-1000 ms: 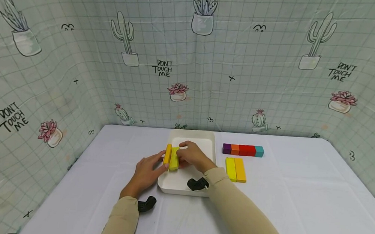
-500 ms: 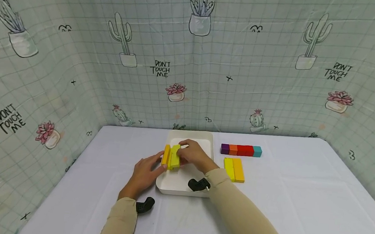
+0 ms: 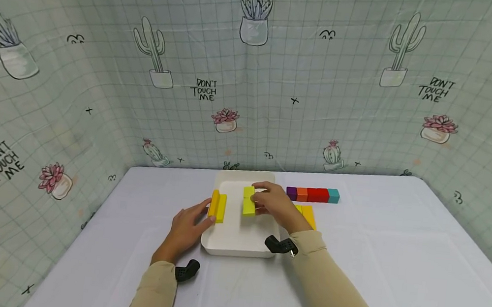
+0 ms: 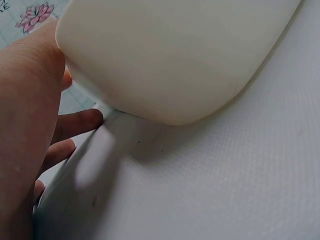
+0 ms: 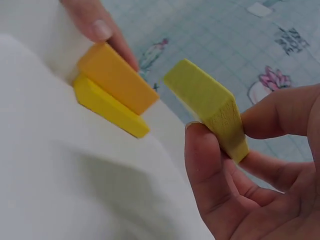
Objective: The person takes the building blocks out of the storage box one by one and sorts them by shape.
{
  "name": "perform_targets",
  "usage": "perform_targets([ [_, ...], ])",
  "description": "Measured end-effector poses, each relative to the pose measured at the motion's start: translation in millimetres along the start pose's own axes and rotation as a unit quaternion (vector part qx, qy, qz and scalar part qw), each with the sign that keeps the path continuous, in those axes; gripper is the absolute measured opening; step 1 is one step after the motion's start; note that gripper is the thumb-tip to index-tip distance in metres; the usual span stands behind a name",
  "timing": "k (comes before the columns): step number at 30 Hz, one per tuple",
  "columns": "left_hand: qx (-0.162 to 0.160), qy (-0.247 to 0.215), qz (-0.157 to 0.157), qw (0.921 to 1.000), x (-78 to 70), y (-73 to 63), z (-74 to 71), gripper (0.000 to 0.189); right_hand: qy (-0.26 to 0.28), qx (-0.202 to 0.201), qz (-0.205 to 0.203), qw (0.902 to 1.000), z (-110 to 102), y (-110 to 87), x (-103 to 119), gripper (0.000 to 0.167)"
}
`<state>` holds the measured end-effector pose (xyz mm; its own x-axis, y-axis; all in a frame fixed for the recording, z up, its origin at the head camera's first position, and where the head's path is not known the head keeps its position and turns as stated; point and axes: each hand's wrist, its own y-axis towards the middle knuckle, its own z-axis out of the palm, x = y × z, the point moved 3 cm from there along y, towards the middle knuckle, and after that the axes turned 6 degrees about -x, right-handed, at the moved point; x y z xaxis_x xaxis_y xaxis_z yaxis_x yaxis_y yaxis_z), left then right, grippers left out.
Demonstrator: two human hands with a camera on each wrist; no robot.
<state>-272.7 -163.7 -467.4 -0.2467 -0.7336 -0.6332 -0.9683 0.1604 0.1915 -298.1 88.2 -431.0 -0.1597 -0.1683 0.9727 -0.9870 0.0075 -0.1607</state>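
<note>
In the head view, my right hand (image 3: 274,204) pinches a yellow-green block (image 3: 248,205) above the white tray (image 3: 237,246). The right wrist view shows this block (image 5: 200,90) tilted between thumb and fingers. At the tray's left side my left hand (image 3: 186,227) holds an orange block (image 3: 214,204), thumb by its near end and a finger behind it. Against the orange block lies a yellow block (image 3: 221,208) on the tray floor. In the left wrist view, some left fingers (image 4: 80,123) reach outside the tray wall; the blocks are hidden there.
Right of the tray, a row of purple, orange, red and teal blocks (image 3: 317,195) lies on the white tablecloth (image 3: 375,245). Nearer, another orange block (image 3: 309,216) and a yellow one (image 3: 298,208) are partly covered by my right hand. Patterned cloth (image 3: 271,126) rises behind.
My right hand has lifted the yellow-green block off the left side and carried it right, over the tray's middle. The left hand stays at the orange block. The head view has shifted slightly.
</note>
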Motion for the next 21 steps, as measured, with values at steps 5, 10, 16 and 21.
perform_targets([
  [5, 0.0, -0.007, -0.001, 1.0, 0.5, 0.2, -0.6, 0.063, 0.021, -0.001, -0.001, 0.9998, -14, -8.6, 2, 0.048],
  [10, 0.002, -0.009, -0.001, 1.0, -1.1, 0.1, -1.1, 0.063, 0.024, -0.009, -0.001, 0.9997, -23, -14.3, 5, 0.049],
  [16, 0.0, -0.008, -0.002, 1.0, -1.4, 0.9, -0.9, 0.063, 0.013, -0.014, -0.006, 0.9998, -34, -18.8, 7, 0.05],
  [21, 0.001, -0.007, -0.005, 1.0, 0.5, 1.5, -0.2, 0.063, -0.011, -0.021, -0.002, 0.9997, -44, -21.8, 7, 0.052],
])
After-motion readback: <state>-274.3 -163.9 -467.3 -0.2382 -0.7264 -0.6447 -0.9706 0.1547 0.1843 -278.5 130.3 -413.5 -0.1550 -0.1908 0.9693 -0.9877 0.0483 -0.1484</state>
